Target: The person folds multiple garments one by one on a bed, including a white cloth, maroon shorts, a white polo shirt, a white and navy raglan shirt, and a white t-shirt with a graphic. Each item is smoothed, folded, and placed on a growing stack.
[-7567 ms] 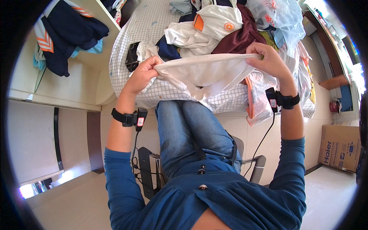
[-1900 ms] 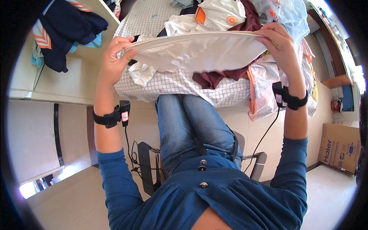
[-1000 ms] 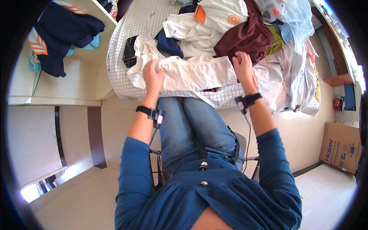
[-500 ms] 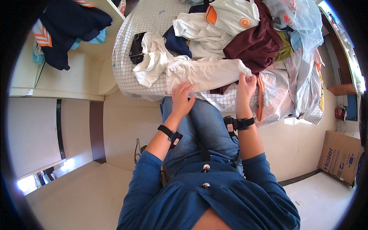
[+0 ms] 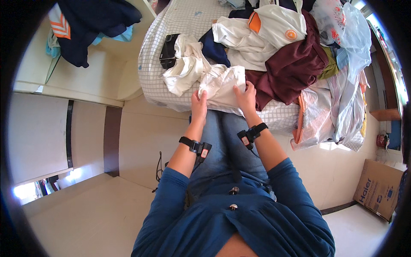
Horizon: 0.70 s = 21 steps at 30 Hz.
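A white garment [image 5: 222, 87] lies folded short on the near edge of the bed, its exact kind hard to make out. My left hand [image 5: 199, 105] has its lower left edge between thumb and fingers. On the opposite edge, my right hand [image 5: 246, 97] pinches the cloth, fingers curled. A crumpled white piece of clothing [image 5: 182, 75] sits just left of the folded one; I cannot tell whether the two are joined. Dark maroon clothing [image 5: 291, 68] spreads right beside my right hand.
Behind are a white shirt [image 5: 280, 28] with orange trim, navy cloth [image 5: 215, 50] and a black case-like object [image 5: 168, 51]. Plastic bags [image 5: 342, 34] cover the bed's right side. An open cabinet [image 5: 102, 81] holding clothes stands left; a cardboard box [image 5: 377, 188] is on the right floor.
The right end of the white garment has been brought leftward, making it much shorter. My right hand moved left with it; my left hand shifted down to the near edge and closed on it.
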### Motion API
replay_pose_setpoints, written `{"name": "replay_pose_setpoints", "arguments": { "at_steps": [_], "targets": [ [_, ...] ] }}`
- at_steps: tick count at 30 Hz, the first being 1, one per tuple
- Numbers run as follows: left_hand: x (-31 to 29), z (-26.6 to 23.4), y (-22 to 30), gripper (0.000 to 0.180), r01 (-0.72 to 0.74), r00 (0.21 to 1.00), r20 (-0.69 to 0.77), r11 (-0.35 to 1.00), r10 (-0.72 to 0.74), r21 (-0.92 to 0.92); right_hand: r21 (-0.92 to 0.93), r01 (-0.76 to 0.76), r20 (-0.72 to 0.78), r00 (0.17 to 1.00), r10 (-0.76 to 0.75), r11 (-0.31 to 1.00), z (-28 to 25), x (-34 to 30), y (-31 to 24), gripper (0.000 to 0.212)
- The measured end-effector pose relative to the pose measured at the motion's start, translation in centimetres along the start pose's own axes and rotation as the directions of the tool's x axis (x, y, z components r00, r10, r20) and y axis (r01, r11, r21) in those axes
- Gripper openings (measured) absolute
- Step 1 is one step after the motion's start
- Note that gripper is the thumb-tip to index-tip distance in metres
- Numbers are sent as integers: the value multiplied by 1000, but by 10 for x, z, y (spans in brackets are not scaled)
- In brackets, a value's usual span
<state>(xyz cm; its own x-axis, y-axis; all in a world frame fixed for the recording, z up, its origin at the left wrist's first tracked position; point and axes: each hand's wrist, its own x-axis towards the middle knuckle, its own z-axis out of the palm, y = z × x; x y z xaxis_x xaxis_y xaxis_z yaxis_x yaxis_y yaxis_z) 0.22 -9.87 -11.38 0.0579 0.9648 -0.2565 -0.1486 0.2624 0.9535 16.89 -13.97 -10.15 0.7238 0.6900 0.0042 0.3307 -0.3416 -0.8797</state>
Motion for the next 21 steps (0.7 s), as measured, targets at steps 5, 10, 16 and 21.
{"name": "replay_pose_setpoints", "arguments": {
  "at_steps": [5,10,16,21],
  "targets": [
    [0,-6,10,40,516,837,277,849,-471,-114,433,-518,567,793,224,737,-5,4,-3,52],
    [-31,-17,46,45,479,873,322,762,-365,-436,503,-454,661,750,11,735,-28,-27,-53,43],
    [-14,-45,101,40,-51,972,124,693,201,-719,628,-191,654,655,-379,754,0,-9,-108,52],
    [61,-59,56,36,-32,999,-50,671,-8,-741,-184,381,295,901,-319,906,37,33,-76,63]
  ]
}}
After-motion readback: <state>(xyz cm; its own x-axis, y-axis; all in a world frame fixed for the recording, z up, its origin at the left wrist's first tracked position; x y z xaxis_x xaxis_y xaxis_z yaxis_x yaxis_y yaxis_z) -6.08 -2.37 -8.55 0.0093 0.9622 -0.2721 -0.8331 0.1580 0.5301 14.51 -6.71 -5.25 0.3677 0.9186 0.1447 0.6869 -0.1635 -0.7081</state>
